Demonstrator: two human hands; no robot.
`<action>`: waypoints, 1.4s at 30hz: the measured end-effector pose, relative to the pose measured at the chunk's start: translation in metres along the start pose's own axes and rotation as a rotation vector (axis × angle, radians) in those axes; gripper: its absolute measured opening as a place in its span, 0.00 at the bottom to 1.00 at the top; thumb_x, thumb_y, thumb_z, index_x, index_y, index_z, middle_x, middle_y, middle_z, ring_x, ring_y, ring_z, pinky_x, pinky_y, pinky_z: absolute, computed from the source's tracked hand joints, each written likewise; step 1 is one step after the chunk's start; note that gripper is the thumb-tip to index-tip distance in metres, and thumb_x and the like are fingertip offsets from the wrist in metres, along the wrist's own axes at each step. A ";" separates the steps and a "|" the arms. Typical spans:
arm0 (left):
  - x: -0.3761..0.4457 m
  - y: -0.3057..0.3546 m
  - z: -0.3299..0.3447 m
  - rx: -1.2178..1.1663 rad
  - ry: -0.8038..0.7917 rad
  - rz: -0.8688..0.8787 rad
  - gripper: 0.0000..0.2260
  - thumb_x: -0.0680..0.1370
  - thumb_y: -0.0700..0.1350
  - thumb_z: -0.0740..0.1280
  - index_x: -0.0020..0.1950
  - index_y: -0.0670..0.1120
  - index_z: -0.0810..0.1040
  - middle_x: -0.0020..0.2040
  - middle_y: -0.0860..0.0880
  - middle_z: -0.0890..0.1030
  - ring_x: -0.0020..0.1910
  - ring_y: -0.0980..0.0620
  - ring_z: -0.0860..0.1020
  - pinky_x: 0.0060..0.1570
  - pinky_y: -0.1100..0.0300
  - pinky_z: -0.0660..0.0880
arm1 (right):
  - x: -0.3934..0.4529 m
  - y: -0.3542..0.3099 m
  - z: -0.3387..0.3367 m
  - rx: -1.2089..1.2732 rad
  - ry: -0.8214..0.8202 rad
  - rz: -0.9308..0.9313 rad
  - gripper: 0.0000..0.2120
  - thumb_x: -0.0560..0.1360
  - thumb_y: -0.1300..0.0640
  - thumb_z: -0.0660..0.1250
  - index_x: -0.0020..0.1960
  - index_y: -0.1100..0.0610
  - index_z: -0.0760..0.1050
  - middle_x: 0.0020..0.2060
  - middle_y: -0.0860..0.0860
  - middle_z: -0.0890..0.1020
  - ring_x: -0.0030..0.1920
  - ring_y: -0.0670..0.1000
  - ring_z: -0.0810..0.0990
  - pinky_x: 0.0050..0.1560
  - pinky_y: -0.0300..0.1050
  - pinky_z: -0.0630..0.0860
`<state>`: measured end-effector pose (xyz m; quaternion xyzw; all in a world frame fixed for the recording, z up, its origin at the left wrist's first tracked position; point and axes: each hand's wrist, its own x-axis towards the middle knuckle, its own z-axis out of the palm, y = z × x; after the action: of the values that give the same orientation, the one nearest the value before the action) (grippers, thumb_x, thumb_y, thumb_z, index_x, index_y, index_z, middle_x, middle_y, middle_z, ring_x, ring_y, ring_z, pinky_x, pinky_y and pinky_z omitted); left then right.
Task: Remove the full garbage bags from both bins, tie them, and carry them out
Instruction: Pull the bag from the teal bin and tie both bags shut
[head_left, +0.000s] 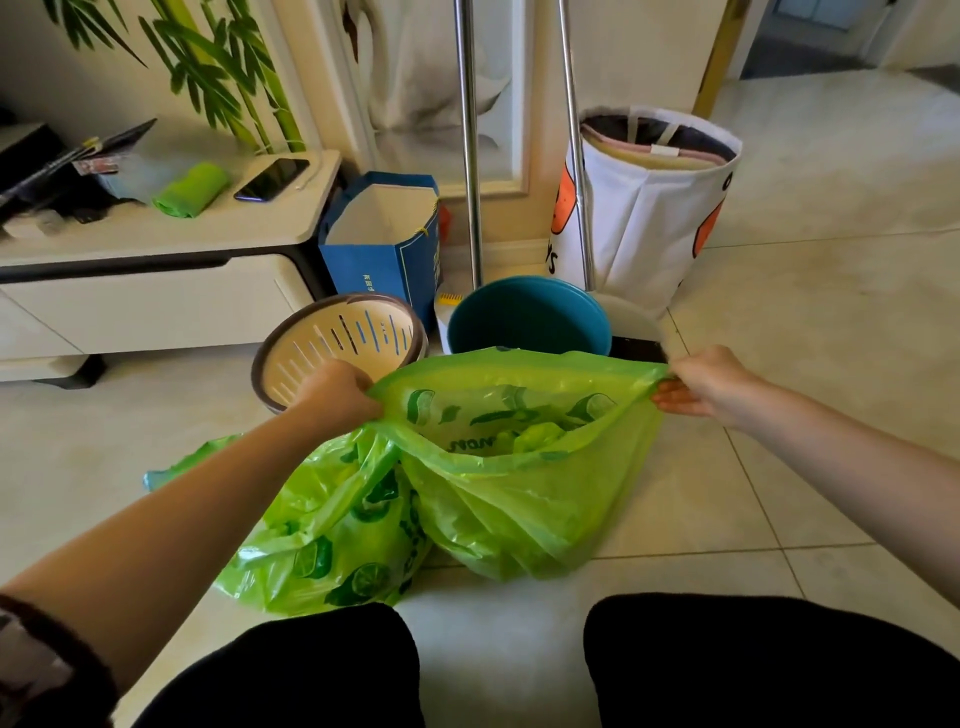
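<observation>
Green garbage bag (524, 499) out of emptied teal bin (527, 319), mouth stretched wide, left hand (340, 392) and right hand (709, 384) pinching opposite rims; second bag (322, 545) beside, slotted bin (337, 345) empty; tying, carrying left.

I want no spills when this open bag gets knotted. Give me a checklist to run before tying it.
1. Left hand grips the rim of the open bag: ok.
2. Right hand grips the opposite rim: ok.
3. Contents sit below the rim: ok.
4. Bag is out of the blue bin: ok.
5. Second bag on the floor is tied: cannot tell.
6. Open bag has no tears: cannot tell.
</observation>
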<state>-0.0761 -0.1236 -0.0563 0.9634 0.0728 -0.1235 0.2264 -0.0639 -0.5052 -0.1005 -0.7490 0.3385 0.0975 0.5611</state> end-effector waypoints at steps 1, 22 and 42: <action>0.000 0.002 0.000 0.025 -0.004 0.018 0.08 0.70 0.37 0.69 0.47 0.37 0.83 0.38 0.43 0.81 0.35 0.48 0.77 0.33 0.59 0.74 | -0.001 -0.001 0.001 -0.001 -0.009 0.000 0.04 0.77 0.66 0.58 0.44 0.65 0.71 0.33 0.60 0.77 0.22 0.52 0.80 0.25 0.44 0.79; 0.065 0.089 0.048 0.191 -0.128 0.355 0.26 0.78 0.47 0.66 0.74 0.45 0.63 0.68 0.43 0.74 0.64 0.43 0.74 0.60 0.52 0.71 | -0.005 -0.007 0.008 0.006 -0.260 -0.043 0.12 0.75 0.63 0.66 0.58 0.62 0.72 0.41 0.58 0.78 0.42 0.56 0.79 0.50 0.56 0.79; 0.053 0.084 0.042 -0.053 -0.132 0.425 0.09 0.78 0.48 0.66 0.48 0.45 0.82 0.40 0.50 0.81 0.39 0.53 0.78 0.37 0.65 0.72 | -0.070 0.011 0.064 -1.116 -0.667 -1.068 0.17 0.72 0.47 0.69 0.59 0.49 0.76 0.59 0.48 0.75 0.64 0.47 0.66 0.68 0.44 0.61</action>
<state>-0.0177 -0.2129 -0.0722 0.9407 -0.1437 -0.1337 0.2766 -0.1083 -0.4206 -0.0944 -0.9081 -0.3429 0.1881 0.1498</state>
